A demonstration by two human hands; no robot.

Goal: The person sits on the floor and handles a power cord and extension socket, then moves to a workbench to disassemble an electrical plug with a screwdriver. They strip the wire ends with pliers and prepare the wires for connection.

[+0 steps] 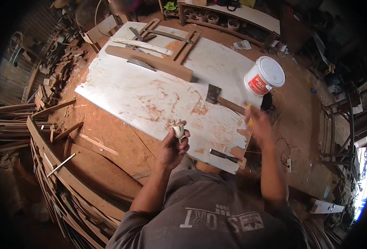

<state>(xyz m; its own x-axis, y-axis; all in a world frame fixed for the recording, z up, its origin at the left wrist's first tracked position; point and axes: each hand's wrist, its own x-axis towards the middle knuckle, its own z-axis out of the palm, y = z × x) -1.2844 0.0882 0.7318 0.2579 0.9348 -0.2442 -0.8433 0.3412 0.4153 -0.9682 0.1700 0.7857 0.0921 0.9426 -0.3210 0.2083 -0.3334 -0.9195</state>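
My left hand point(173, 146) is raised over the near edge of a white board point(150, 93) and grips a small pale carved wooden piece point(178, 130) between its fingers. My right hand point(259, 124), blurred by motion, is at the board's right corner and holds a thin yellow tool point(249, 114), perhaps a pencil. A hatchet point(217, 98) lies on the board just beyond that hand. A chisel with a dark handle point(224, 155) rests near the board's near corner, between my two arms.
A long wooden plank point(150, 62), a wooden frame point(183, 41) and metal squares lie at the board's far end. A white bucket point(265, 75) stands to the right on the sawdust floor. Stacked curved wood strips point(54, 166) fill the left. Shelves with bowls point(216, 18) stand behind.
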